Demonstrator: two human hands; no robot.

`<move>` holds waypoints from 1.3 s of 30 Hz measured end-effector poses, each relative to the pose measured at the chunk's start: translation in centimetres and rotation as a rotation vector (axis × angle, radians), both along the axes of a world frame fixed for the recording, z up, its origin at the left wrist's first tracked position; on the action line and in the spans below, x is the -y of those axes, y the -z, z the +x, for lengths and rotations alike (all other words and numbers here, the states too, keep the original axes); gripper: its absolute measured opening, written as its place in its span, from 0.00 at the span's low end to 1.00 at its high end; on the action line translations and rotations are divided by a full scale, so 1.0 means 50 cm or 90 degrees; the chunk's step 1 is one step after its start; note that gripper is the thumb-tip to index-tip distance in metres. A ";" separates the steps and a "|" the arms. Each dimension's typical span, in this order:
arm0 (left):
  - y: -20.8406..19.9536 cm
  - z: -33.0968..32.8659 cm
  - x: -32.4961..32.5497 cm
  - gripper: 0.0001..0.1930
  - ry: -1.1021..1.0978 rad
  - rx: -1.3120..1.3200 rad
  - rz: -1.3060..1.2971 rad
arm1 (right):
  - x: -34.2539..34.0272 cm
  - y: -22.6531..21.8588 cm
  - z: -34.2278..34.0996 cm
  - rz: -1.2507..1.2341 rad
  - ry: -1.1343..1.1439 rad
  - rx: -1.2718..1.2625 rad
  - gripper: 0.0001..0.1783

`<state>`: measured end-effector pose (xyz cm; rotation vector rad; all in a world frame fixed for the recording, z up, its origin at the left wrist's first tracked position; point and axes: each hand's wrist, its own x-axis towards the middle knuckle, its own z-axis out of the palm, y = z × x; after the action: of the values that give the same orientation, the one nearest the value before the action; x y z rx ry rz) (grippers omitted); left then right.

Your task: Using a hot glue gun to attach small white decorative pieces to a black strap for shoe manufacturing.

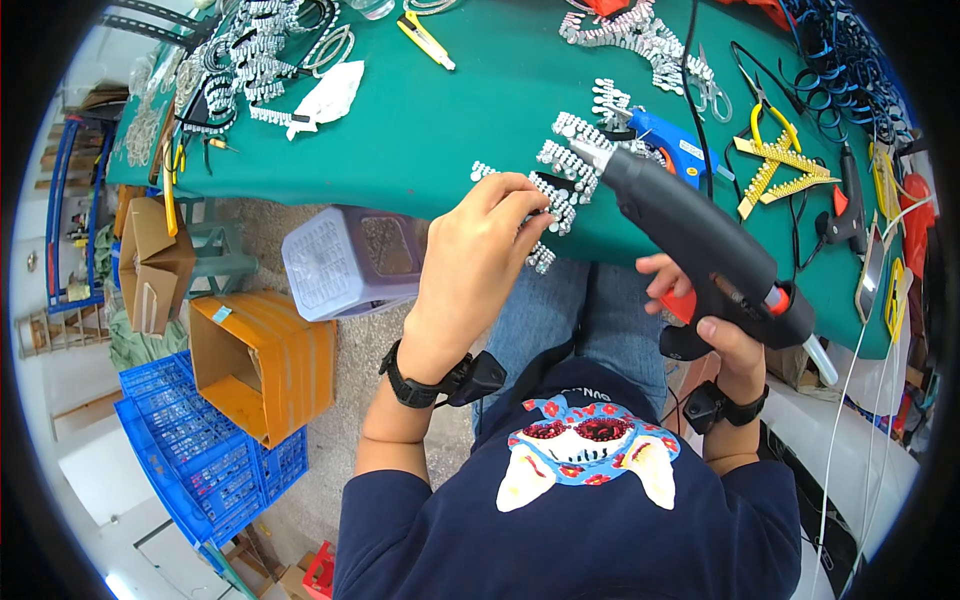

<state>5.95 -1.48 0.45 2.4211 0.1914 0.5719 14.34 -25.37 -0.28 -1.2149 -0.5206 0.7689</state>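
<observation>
Two jobs are shared: the left hand [475,235] pinches the beaded strip [566,213] at the edge of the green table [380,150], seemingly to steady it, while the right hand [738,352] grasps the black glue gun [690,215], nozzle [592,153] nearby.

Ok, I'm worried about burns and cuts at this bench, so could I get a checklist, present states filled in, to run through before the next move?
1. Right hand gripping the black glue gun: ok, wrapped around its handle.
2. Left hand steadying the beaded strip: ok, fingertips at its near part.
3. Nozzle clear of the left fingers: ok, no contact seen, though they look close.
4. Glue stick loaded: ok, its end sticks out of the gun's back.
5. Gun hot: cannot tell.
6. Yellow cutter out of the way: ok, lying apart from both hands.
</observation>
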 end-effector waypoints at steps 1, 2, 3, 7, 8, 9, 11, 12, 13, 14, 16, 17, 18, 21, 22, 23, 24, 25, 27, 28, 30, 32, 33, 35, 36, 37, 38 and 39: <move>0.002 0.002 -0.002 0.07 0.001 -0.001 -0.002 | 0.010 0.004 -0.006 -0.002 0.001 -0.001 0.25; 0.005 0.003 -0.004 0.07 0.004 0.010 0.007 | 0.024 0.014 -0.010 -0.002 -0.007 -0.007 0.22; 0.005 0.004 -0.006 0.07 0.006 0.021 0.017 | 0.035 0.023 -0.012 0.000 -0.016 -0.013 0.20; 0.011 0.005 -0.007 0.07 0.013 0.029 0.037 | 0.043 0.042 -0.030 -0.063 0.009 -0.006 0.22; 0.014 0.007 -0.005 0.07 0.001 0.037 0.035 | 0.043 0.046 -0.031 -0.064 0.009 -0.007 0.22; 0.018 0.007 -0.004 0.07 -0.013 0.045 0.032 | 0.040 0.051 -0.031 -0.066 0.002 -0.002 0.22; 0.025 0.007 -0.004 0.07 -0.032 0.044 0.025 | 0.035 0.056 -0.031 -0.069 -0.007 0.002 0.21; 0.028 0.008 -0.003 0.07 -0.049 0.045 0.021 | 0.033 0.056 -0.031 -0.052 -0.009 -0.021 0.22; 0.033 0.009 -0.002 0.07 -0.051 0.045 0.021 | 0.031 0.056 -0.031 -0.034 -0.012 -0.044 0.25; 0.039 0.010 -0.002 0.06 -0.056 0.068 0.027 | 0.029 0.058 -0.031 -0.034 -0.014 -0.044 0.25; 0.046 0.013 0.001 0.06 -0.062 0.091 0.034 | 0.026 0.062 -0.030 -0.034 -0.035 -0.013 0.26; 0.049 0.014 0.002 0.07 -0.065 0.104 0.041 | 0.025 0.063 -0.032 -0.034 -0.037 -0.013 0.26; 0.050 0.015 0.003 0.07 -0.067 0.117 0.048 | 0.025 0.062 -0.034 -0.043 -0.032 -0.023 0.26; 0.048 0.017 0.007 0.07 -0.091 0.110 0.058 | 0.024 0.064 -0.034 -0.046 -0.035 -0.029 0.25; 0.049 0.017 0.009 0.07 -0.092 0.110 0.057 | 0.024 0.064 -0.033 -0.039 -0.040 -0.026 0.25; 0.051 0.018 0.010 0.06 -0.096 0.117 0.059 | 0.024 0.065 -0.033 -0.040 -0.041 -0.026 0.25; 0.053 0.018 0.012 0.06 -0.100 0.125 0.062 | 0.024 0.065 -0.033 -0.042 -0.039 -0.028 0.24; 0.054 0.018 0.013 0.06 -0.102 0.125 0.061 | 0.025 0.066 -0.034 -0.044 -0.038 -0.031 0.24; 0.057 0.017 0.015 0.06 -0.104 0.147 0.059 | 0.028 0.063 -0.035 -0.057 -0.032 -0.034 0.24; 0.056 0.016 0.016 0.06 -0.105 0.148 0.057 | 0.030 0.060 -0.037 -0.070 -0.025 -0.038 0.24; 0.054 0.013 0.020 0.06 -0.104 0.146 0.031 | 0.034 0.045 -0.037 -0.097 -0.020 -0.049 0.24; 0.055 0.011 0.025 0.06 -0.103 0.157 0.027 | 0.038 0.031 -0.034 -0.124 -0.017 -0.060 0.25; 0.054 0.009 0.026 0.06 -0.099 0.169 0.026 | 0.041 0.025 -0.030 -0.141 -0.026 -0.056 0.26; 0.053 0.006 0.031 0.06 -0.106 0.173 0.012 | 0.046 0.022 -0.026 -0.160 -0.038 -0.051 0.26; 0.054 0.006 0.033 0.06 -0.109 0.178 -0.001 | 0.047 0.022 -0.024 -0.133 -0.041 -0.032 0.27; 0.055 0.005 0.033 0.06 -0.112 0.178 -0.004 | 0.050 0.022 -0.021 -0.106 -0.045 -0.012 0.27; 0.056 0.004 0.033 0.06 -0.111 0.185 -0.005 | 0.056 0.024 -0.016 -0.112 -0.057 -0.017 0.27; 0.058 0.003 0.034 0.06 -0.111 0.191 -0.005 | 0.058 0.022 -0.014 -0.115 -0.060 -0.017 0.27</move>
<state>6.09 -3.17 -2.45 2.2899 0.2769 1.0005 13.64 -28.28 -1.39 -1.3519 -0.4978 0.9265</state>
